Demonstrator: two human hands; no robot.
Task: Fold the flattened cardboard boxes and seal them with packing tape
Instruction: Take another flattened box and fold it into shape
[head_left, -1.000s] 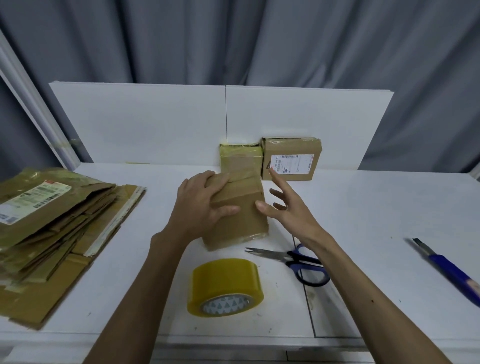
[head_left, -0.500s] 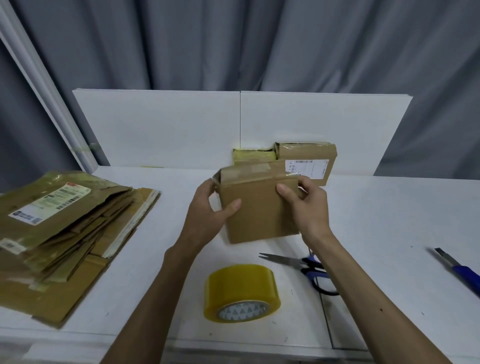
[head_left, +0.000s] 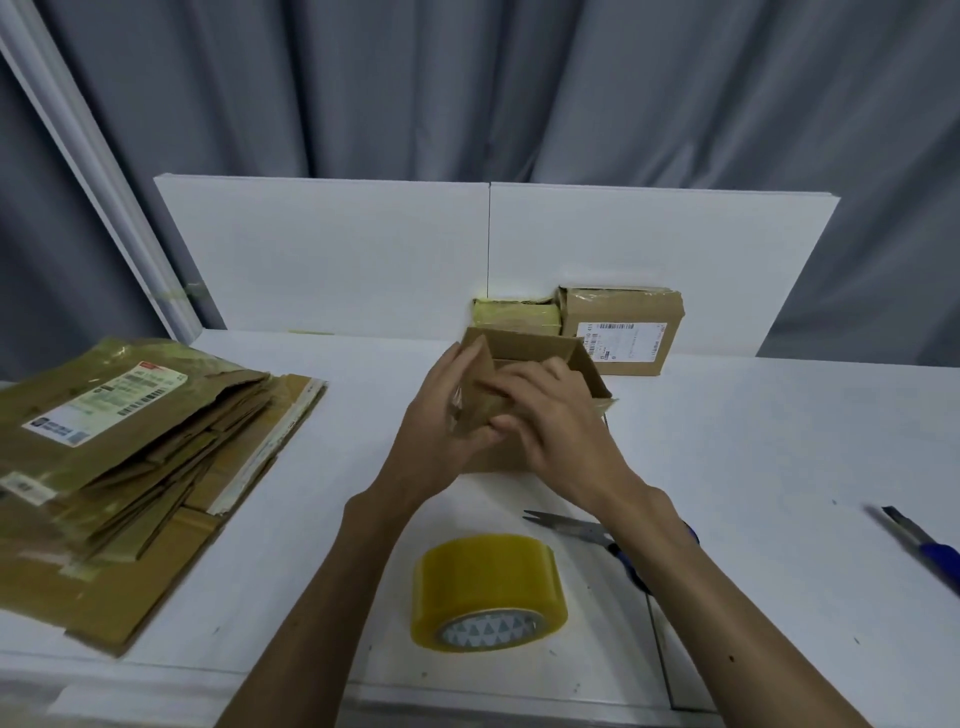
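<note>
Towards the back edge of the worktop (head_left: 753, 441), left hand (head_left: 441, 421) and right hand (head_left: 563, 434) both grip the brown cardboard box (head_left: 524, 345), opened up, flaps raised; bare surface lies rightward, tape roll (head_left: 488, 582) near the front edge.

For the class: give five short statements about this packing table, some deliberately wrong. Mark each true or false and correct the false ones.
1. The left hand and the right hand are both on the open cardboard box. True.
2. The stack of flattened cardboard lies on the left of the table. True.
3. The tape roll sits on that stack. False: the tape roll rests on the table, nearer the person than the box.
4. The right hand holds the scissors. False: the scissors lie on the table, partly hidden by the right forearm.
5. A blue-handled knife lies at the table's right edge. True.
</note>
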